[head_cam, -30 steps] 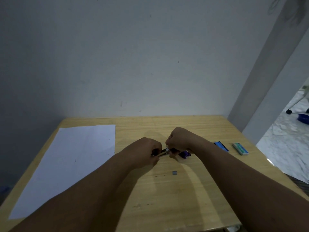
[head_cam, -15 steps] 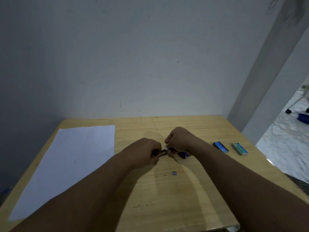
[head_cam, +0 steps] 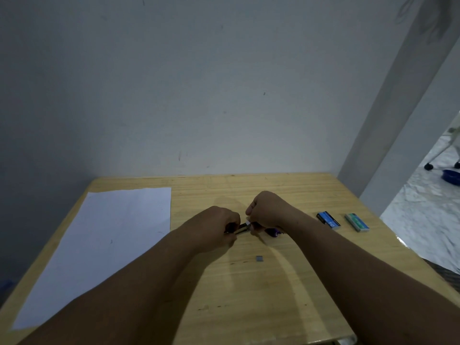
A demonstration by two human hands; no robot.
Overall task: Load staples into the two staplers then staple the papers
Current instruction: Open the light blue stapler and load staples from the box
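Both hands point(head_cam: 216, 226) point(head_cam: 267, 211) meet at surface point(head_cam: 249, 307) centre, forearms barring near approach. Paper sheet point(head_cam: 104, 242) lies flat left, no barrier. Small staple strip point(head_cam: 259, 258) just near of hands. Blue box point(head_cam: 328, 220), green box point(head_cam: 356, 222) right, well apart from hands. Bare strip behind hands up to wall point(head_cam: 224, 95).

Both hands meet over the middle of the wooden table point(head_cam: 286, 282). The left hand point(head_cam: 214, 226) grips a dark stapler point(head_cam: 237, 229), and the right hand point(head_cam: 267, 210) pinches something small and pale at its tip. A purple stapler point(head_cam: 273, 232) peeks out under the right wrist. White paper point(head_cam: 99, 245) lies on the left; a blue box point(head_cam: 328, 220) and a green box point(head_cam: 356, 222) sit on the right. A small grey strip of staples point(head_cam: 259, 258) lies nearer the viewer.
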